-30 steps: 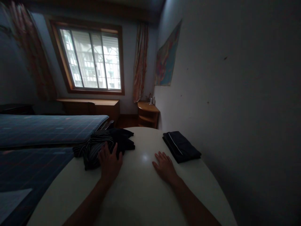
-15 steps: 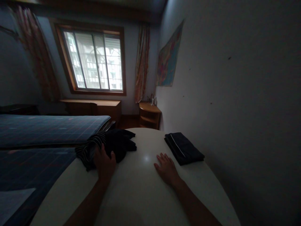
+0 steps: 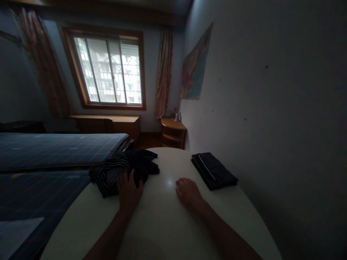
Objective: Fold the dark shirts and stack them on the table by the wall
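My left hand (image 3: 129, 190) is at the near edge of a rumpled dark garment with a striped part (image 3: 115, 164), its fingers apart. Its fingertips overlap the cloth in view; whether they press on it I cannot tell. My right hand (image 3: 189, 192) rests on the white round table (image 3: 165, 220) with its fingers curled in and nothing seen in them. Just beyond it to the right lies a folded dark garment (image 3: 214, 171) with a thin white line along it, apart from the hand.
Left of the table stands a bed with a blue plaid cover (image 3: 67, 148). A wall (image 3: 284, 144) runs close along the right. Farther back are a wooden desk (image 3: 126, 122) under the window and a corner shelf (image 3: 173, 124).
My left hand has moved right and slightly nearer, towards the table's middle. My right hand's fingers, spread flat before, have curled in. The garments keep their places on the table.
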### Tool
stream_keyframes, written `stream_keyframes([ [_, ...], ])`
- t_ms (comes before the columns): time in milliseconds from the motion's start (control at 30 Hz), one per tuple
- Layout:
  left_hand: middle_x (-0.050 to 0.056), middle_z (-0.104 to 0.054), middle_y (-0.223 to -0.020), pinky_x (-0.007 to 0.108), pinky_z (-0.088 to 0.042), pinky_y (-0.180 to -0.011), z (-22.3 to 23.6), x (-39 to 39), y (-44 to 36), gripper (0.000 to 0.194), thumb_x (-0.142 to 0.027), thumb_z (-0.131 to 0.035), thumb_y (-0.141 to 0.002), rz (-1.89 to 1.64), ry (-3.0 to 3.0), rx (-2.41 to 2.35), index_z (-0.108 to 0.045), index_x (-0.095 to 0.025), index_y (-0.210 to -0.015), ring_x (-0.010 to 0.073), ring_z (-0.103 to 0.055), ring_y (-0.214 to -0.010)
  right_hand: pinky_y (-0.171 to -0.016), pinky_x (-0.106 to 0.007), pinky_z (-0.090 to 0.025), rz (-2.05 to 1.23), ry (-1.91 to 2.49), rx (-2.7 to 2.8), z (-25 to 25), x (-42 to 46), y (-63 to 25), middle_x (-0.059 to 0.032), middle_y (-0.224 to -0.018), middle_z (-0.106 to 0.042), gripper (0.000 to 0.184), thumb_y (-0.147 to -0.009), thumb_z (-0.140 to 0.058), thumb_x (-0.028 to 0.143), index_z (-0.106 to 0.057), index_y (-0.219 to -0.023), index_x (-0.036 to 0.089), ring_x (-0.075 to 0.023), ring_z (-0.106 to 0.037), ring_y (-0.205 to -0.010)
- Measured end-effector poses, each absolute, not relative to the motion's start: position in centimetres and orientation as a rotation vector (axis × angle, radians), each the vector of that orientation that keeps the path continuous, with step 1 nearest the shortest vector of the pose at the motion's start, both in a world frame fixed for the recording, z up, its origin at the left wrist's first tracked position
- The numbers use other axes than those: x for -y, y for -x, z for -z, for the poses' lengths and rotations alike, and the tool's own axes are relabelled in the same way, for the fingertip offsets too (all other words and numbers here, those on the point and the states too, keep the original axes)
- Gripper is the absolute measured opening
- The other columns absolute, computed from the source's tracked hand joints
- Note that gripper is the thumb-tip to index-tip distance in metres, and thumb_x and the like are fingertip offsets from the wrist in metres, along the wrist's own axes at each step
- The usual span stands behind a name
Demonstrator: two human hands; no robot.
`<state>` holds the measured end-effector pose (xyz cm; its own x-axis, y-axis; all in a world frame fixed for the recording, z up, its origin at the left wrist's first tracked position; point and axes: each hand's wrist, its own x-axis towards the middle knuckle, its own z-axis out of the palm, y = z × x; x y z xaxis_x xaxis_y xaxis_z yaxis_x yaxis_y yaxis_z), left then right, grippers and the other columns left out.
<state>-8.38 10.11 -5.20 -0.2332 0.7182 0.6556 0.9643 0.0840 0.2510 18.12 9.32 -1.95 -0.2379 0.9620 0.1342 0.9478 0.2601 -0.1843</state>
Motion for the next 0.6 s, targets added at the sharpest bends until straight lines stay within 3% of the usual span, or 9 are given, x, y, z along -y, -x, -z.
stream_keyframes([
  [133, 0.023, -0.051, -0.137, 0.050, -0.030, -0.113, 4.8, -10.1, 8.6, 0.047, -0.031, -0.042, -0.095, 0.985, 1.662, 1.970, -0.057, -0.005, -0.131, 0.0337, -0.040, -0.135, -0.095, -0.034, -0.041, -0.208, 1.600, 2.239, 0.3, -11.1, -12.7, -0.0072, -0.118, -0.069, 0.028, -0.089, -0.056, 0.034, -0.068, -0.112, 0.023, -0.0222, -0.061, -0.111],
  [267, 0.020, -0.058, -0.133, 0.060, -0.021, -0.114, 4.6, -10.0, 8.9, 0.044, -0.029, -0.034, -0.099, 1.000, 1.630, 1.981, -0.062, -0.009, -0.127, 0.0331, -0.043, -0.132, -0.090, -0.033, -0.045, -0.280, 1.523, 2.113, -0.4, -12.7, -6.7, -0.0082, -0.113, -0.071, 0.036, -0.087, -0.061, 0.040, -0.063, -0.118, 0.021, -0.0223, -0.066, -0.104],
  [400, 0.019, -0.060, -0.132, 0.065, -0.018, -0.112, 4.8, -10.2, 9.2, 0.044, -0.028, -0.029, -0.100, 1.039, 1.611, 2.017, -0.065, -0.010, -0.121, 0.0327, -0.045, -0.132, -0.084, -0.034, -0.048, -0.413, 1.595, 2.052, 0.5, -13.6, -3.7, -0.0105, -0.109, -0.073, 0.035, -0.088, -0.059, 0.029, -0.061, -0.122, 0.021, -0.0245, -0.069, -0.099],
  [533, 0.019, -0.063, -0.129, 0.068, -0.015, -0.113, 5.3, -10.8, 9.5, 0.046, -0.028, -0.027, -0.100, 1.183, 1.575, 2.024, -0.066, -0.010, -0.115, 0.0338, -0.043, -0.133, -0.085, -0.030, -0.048, -0.583, 1.490, 1.805, 0.9, -14.3, -3.4, -0.0073, -0.107, -0.073, 0.031, -0.090, -0.048, 0.017, -0.062, -0.117, 0.023, -0.0204, -0.068, -0.099],
  [600, 0.021, -0.063, -0.126, 0.066, -0.020, -0.112, 5.5, -11.2, 9.8, 0.047, -0.029, -0.025, -0.099, 1.325, 1.547, 2.022, -0.065, -0.007, -0.115, 0.0346, -0.046, -0.131, -0.085, -0.030, -0.048, -0.637, 1.347, 1.688, 0.3, -14.9, -3.8, -0.0050, -0.103, -0.072, 0.031, -0.088, -0.047, 0.017, -0.062, -0.115, 0.023, -0.0187, -0.067, -0.095],
])
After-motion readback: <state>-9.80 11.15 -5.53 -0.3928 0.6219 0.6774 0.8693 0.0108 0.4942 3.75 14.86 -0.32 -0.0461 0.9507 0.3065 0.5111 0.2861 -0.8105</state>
